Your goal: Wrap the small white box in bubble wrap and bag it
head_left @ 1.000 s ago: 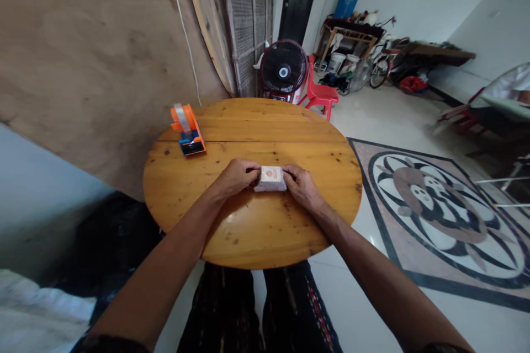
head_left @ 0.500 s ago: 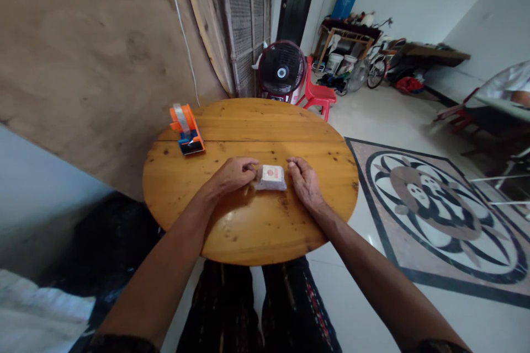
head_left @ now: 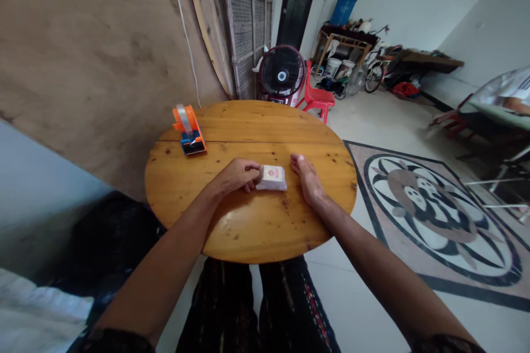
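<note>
A small whitish packet, with a pale label and red print on top, lies on the round wooden table. At its left end is my left hand, fingers loosely curled and slightly apart; whether the fingertips touch the packet I cannot tell. My right hand rests on its edge to the right of the packet, apart from it, fingers stretched out and nothing held. Toward the table's left rim stands an orange and blue tape dispenser with a roll of clear tape.
Beyond the table are a dark fan and a red plastic chair. A brown board rises along the left. A person's arm shows at the far right. Black bags lie at lower left.
My right hand has turned and its fingers have straightened, moving slightly away from the packet. My left hand stays by the packet's left end. The view has shifted a little.
</note>
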`<state>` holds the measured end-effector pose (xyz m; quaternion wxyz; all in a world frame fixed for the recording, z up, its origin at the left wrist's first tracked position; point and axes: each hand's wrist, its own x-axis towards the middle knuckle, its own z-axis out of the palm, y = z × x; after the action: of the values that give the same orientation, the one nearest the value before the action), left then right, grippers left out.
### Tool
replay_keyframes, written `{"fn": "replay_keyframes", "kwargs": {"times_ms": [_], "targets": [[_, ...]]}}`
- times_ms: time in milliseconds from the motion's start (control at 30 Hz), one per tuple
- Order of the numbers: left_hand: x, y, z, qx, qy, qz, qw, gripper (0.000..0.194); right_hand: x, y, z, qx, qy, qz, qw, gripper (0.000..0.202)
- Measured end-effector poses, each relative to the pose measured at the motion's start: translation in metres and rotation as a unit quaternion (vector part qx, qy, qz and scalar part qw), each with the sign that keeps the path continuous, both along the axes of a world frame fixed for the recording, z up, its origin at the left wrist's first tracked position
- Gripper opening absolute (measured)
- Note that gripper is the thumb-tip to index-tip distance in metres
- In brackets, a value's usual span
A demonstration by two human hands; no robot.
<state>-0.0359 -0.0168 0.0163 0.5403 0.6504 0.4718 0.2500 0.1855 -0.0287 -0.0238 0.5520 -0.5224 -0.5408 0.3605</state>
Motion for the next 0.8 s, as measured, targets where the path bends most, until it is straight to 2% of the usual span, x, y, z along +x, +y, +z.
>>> {"fn": "replay_keyframes", "kwargs": {"times_ms": [100, 300, 433, 567, 733, 800], "targets": [[0.000, 0.000, -0.004, 0.012, -0.008, -0.012, 1.000, 0.026, -0.018, -0.001, 0.004, -0.058, 0.102, 0.014, 0.993, 0.064], [0.001, -0.005, 0.000, 0.067, 0.014, -0.039, 0.997, 0.025, -0.049, -0.001, 0.001, -0.029, 0.057, 0.013, 0.998, 0.071], [0.003, -0.008, 0.004, 0.134, 0.038, -0.077, 0.987, 0.023, -0.053, -0.001, -0.001, 0.003, -0.006, 0.025, 1.000, 0.070], [0.003, -0.008, 0.004, 0.172, 0.045, -0.092, 0.980, 0.023, -0.053, -0.002, 0.001, 0.005, 0.005, 0.048, 0.999, 0.068], [0.004, -0.008, 0.004, 0.167, 0.051, -0.076, 0.982, 0.025, -0.052, -0.004, 0.006, -0.007, 0.031, 0.081, 0.996, 0.066], [0.004, -0.007, 0.002, 0.142, 0.048, -0.062, 0.987, 0.025, -0.051, -0.003, 0.009, -0.020, 0.058, 0.069, 0.996, 0.066]]}}
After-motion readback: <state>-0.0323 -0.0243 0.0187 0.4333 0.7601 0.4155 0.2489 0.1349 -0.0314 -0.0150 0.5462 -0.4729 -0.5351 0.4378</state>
